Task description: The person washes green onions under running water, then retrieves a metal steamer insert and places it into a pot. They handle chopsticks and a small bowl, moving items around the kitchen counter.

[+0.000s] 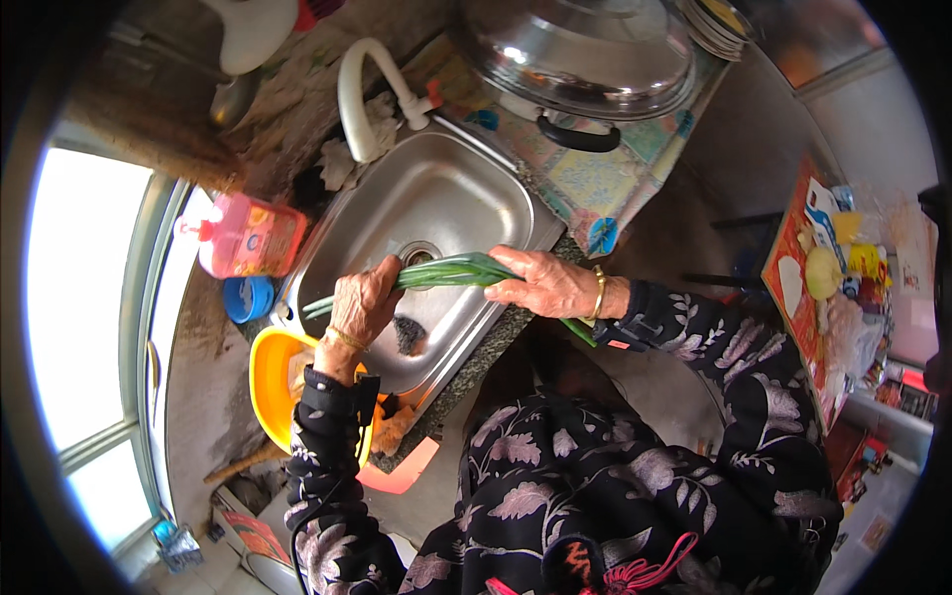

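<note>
A bunch of green onions (446,272) stretches between my two hands above the stainless steel sink (476,171). My left hand (362,301) is closed around it, and the pale stalk ends stick out past the fist to the left. The leafy part is gripped by my right hand (547,279), which wears a gold bangle at the wrist. Green leaf tips (579,332) show below that wrist. Under the bunch, the drain (419,253) is partly covered. A dark scouring pad (408,334) lies in the basin near my left hand.
A white curved faucet (357,104) rises behind the sink. A pink pump bottle (253,234) and a blue cup (249,299) stand at left, above a yellow basin (271,372). A large lidded steel pan (580,59) sits on the patterned cover. At right is a cluttered table (788,245).
</note>
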Available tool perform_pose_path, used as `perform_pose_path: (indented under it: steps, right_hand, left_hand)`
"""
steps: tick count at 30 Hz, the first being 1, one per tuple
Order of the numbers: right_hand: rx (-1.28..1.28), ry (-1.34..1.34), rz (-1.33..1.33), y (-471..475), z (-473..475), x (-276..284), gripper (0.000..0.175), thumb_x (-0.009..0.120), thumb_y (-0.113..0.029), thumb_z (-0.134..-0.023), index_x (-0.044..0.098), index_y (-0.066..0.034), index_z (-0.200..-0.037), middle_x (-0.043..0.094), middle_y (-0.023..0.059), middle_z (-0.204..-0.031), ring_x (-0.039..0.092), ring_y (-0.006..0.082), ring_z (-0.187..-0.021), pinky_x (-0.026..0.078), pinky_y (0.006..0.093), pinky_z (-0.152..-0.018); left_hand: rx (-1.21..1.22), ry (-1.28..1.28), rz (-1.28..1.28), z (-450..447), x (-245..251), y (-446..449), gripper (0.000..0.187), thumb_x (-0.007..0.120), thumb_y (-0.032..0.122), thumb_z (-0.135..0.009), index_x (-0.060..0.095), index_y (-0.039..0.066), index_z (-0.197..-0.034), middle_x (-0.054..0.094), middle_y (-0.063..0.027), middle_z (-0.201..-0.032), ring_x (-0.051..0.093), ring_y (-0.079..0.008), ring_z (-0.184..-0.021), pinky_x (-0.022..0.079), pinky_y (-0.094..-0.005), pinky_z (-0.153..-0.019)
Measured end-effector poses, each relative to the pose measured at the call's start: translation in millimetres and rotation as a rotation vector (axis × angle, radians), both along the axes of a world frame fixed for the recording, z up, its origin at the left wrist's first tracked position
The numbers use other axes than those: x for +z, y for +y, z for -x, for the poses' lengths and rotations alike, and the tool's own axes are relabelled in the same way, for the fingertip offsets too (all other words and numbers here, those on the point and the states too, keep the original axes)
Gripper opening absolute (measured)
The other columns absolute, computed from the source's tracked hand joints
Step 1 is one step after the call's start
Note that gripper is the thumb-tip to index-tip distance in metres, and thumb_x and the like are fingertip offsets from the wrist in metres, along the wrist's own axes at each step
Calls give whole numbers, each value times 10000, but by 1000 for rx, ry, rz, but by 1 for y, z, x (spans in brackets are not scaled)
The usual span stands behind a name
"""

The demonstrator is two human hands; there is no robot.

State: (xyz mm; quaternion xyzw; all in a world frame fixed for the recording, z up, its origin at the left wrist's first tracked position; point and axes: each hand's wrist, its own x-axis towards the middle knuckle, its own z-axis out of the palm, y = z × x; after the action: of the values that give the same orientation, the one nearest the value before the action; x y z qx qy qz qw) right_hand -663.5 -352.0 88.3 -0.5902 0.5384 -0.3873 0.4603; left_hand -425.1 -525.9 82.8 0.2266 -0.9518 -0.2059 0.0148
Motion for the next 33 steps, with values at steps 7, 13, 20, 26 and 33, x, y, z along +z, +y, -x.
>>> perform_pose_path:
  steps: [7, 13, 20, 26, 33]
  right_hand:
    - [60, -18, -6, 11, 0, -22, 274, 645, -156, -913, 406, -33, -960, 454, 154, -660, 523, 247, -596, 432, 410, -583]
    - [88, -350, -275, 12, 8, -42, 263, 641, -109, -898, 393, -41, -952, 535, 128, -684, 551, 247, -601, 424, 373, -541]
    - [174, 92, 57, -1, -18, -54, 254, 605, -184, -893, 504, 44, -944, 588, 213, -707, 625, 385, -708, 479, 454, -618]
    - [180, 1, -68, -12, -24, -51, 323, 651, -277, -886, 537, 20, -942, 594, 198, -721, 611, 327, -706, 470, 442, -641]
    - [244, 69, -191, -20, -18, -70, 374, 669, -319, -882, 495, -6, -991, 563, 165, -703, 584, 325, -681, 469, 436, -645]
  left_hand:
    - [-78, -21, 120, -5, -31, -9, 227, 714, 158, -756, 503, 87, -800, 592, -135, -684, 614, -364, -693, 464, -461, -590]
    - [-17, -337, 256, -5, -15, -7, 813, 838, 277, -632, 480, 87, -1337, 632, -109, -1183, 573, -320, -1140, 340, -539, -1061]
    - [-225, 73, 106, 62, 0, 62, 928, 805, 204, -647, 355, 13, -1436, 473, -176, -1395, 375, -301, -1374, 92, -548, -1188]
    - [-2, 71, -274, 52, -11, 58, 463, 646, 47, -759, 551, 59, -1212, 674, -218, -868, 655, -420, -838, 518, -469, -676]
    - [71, -73, -143, 19, -29, 31, 312, 780, 173, -751, 590, 64, -973, 667, -136, -831, 652, -343, -775, 510, -430, -713]
